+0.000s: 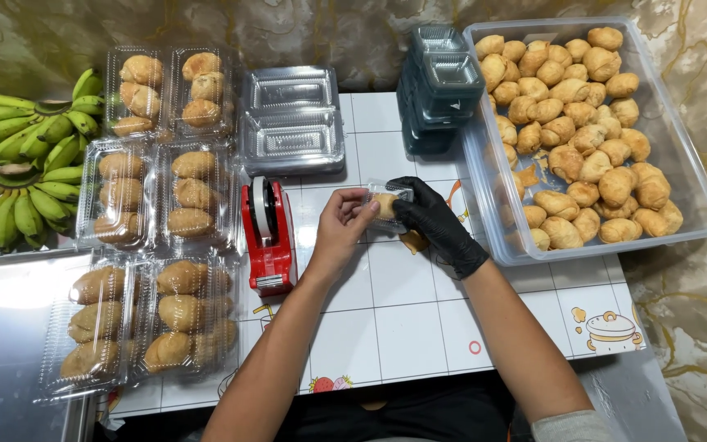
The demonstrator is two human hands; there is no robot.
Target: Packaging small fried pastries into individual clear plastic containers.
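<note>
- Your left hand (339,223), bare, is pinched shut on the left end of a small clear pack (387,204) holding one golden pastry.
- Your right hand (434,219), in a black glove, is curled over the pack's right end, fingers closed on it.
- The pack sits between both hands, just above the middle of the white tiled table (419,319).
- A red tape dispenser (268,237) stands just beside your left hand, toward the left edge.
- Filled clear boxes (157,245) of pastries cover the left edge; green bananas (22,155) lie beyond them.
- Empty clear trays (291,119) and a dark stack of containers (439,86) sit along the far edge.
- A large clear tub (681,164) of loose pastries fills the right edge.
</note>
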